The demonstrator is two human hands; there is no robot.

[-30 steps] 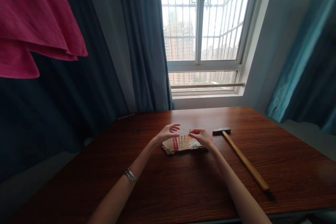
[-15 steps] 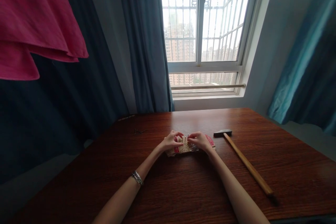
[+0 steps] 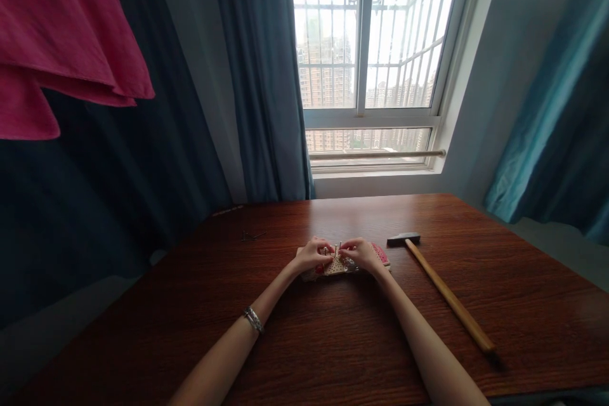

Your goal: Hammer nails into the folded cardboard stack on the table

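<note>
A perforated board (image 3: pixel 337 266), cream in the middle and pinkish red towards its ends, lies on the table between my hands. Thin dark nails stand up from it, one nail (image 3: pixel 335 250) in the gap between my fingertips. My left hand (image 3: pixel 311 255) rests over the board's left part, its thumb and forefinger curled around a nail. On the other side, my right hand (image 3: pixel 361 255) pinches the upper part of another nail. The palms hide much of the board, and the nail tips are too small to make out.
A hammer (image 3: pixel 447 292) with a wooden handle lies right of the board, its dark head towards the window. Several loose nails (image 3: pixel 250 236) lie at the back left of the brown table (image 3: pixel 304 355). Pink cloth (image 3: pixel 71 32) hangs at upper left.
My left fingers have shifted slightly and now close around a nail further left on the board. My right hand stays almost in place. The view has tilted a little.
</note>
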